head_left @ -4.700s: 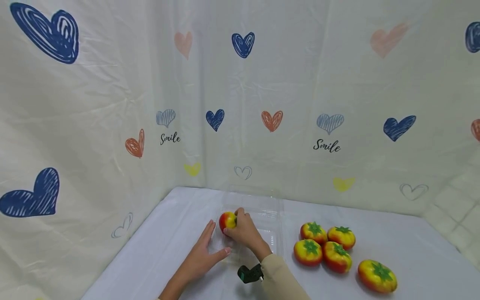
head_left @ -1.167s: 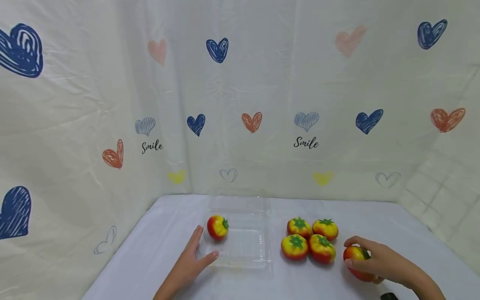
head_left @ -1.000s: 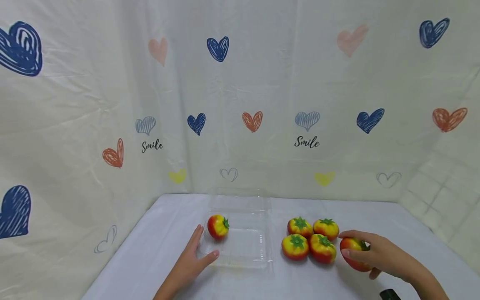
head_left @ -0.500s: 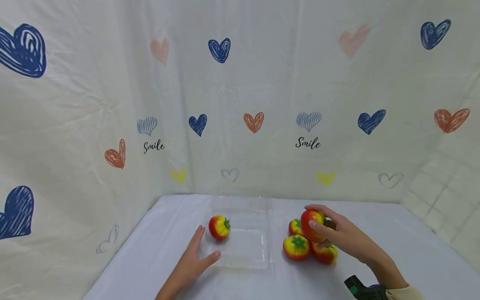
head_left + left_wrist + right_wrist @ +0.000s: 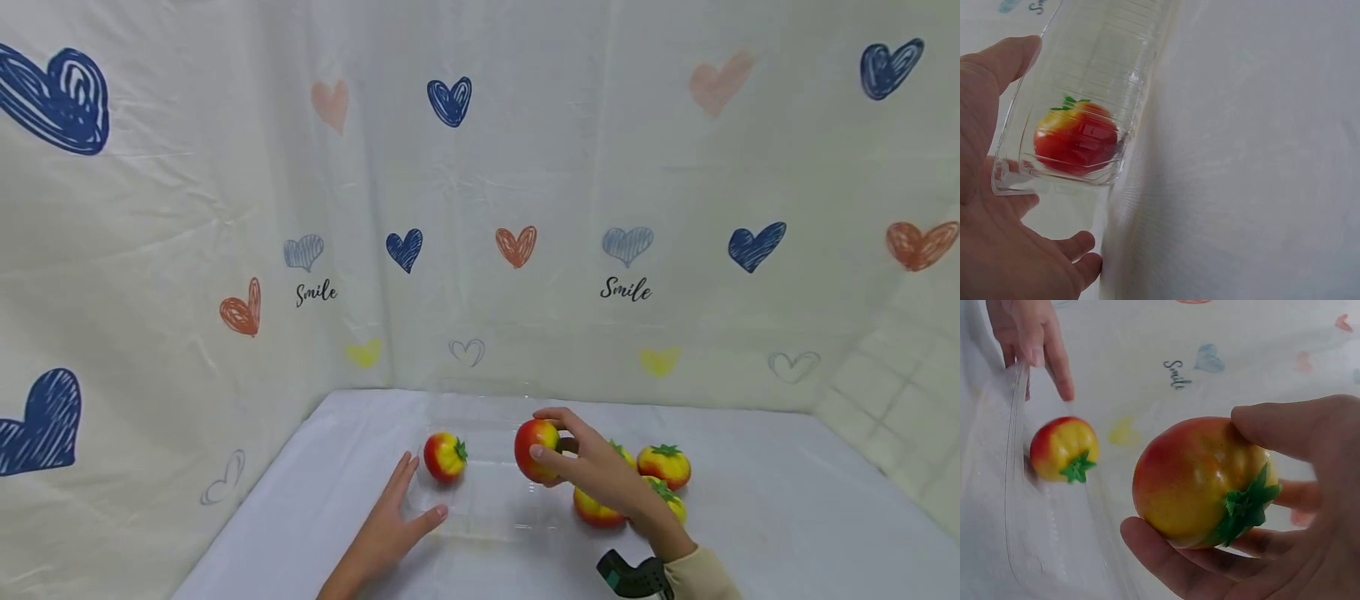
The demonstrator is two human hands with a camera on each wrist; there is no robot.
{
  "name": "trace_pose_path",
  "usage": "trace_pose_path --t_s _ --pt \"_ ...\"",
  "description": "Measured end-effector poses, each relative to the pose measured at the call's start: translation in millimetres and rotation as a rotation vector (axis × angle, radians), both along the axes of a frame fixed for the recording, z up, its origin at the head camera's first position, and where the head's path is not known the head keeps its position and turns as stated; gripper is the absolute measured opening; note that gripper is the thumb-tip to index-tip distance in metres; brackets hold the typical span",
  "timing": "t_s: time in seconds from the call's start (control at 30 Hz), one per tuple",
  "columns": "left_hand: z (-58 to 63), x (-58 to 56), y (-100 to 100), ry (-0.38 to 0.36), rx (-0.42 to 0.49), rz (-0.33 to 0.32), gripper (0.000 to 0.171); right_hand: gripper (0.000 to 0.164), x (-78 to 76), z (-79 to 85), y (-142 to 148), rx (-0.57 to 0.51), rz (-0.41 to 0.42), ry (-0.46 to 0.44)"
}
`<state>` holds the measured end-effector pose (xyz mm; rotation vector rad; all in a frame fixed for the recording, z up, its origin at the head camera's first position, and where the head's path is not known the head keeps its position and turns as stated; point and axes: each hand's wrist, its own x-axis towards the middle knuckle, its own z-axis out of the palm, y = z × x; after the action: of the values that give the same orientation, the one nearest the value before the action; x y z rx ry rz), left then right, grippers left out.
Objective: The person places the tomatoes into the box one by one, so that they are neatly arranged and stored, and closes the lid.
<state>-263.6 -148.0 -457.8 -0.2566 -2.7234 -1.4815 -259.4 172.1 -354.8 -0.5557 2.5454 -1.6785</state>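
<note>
My right hand (image 5: 600, 471) grips a red-and-yellow artificial tomato (image 5: 529, 452) with a green leafy top. In the head view it overlaps the right part of a clear plastic clamshell box (image 5: 487, 504), whose lid is raised at the back. Thumb and fingertips lie around the sides of the held tomato (image 5: 1188, 481) in the right wrist view. Another such tomato (image 5: 442, 458) lies on its side in the box's left part. At the box's left front corner is my left hand (image 5: 386, 525), fingers extended and thumb spread. Its thumb (image 5: 1016, 59) lies along the clear wall in the left wrist view.
More artificial tomatoes (image 5: 664, 467) stand in a group right of the box, partly hidden behind the right hand and forearm. A black device (image 5: 633, 575) is on the right wrist. A white cloth (image 5: 772, 517) covers the table; a heart-print curtain (image 5: 562, 183) hangs behind.
The right hand placed one tomato in the box, then picked up the rightmost loose one and carried it left past the group to the box. The left hand stays at the box's corner.
</note>
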Motion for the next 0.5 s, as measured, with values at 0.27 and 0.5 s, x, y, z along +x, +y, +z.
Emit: trace_pose_path --t_s 0.27,0.5 --pt "2.5 -1.0 1 -0.028 -0.027 0.025 0.101 0.057 -6.6 0.6 -41 -0.020 0.006 0.079" --pt "2.1 0.5 3 -0.044 -0.006 0.014 0.104 0.055 -10.2 -3.9 -66 -0.043 0.013 0.076"
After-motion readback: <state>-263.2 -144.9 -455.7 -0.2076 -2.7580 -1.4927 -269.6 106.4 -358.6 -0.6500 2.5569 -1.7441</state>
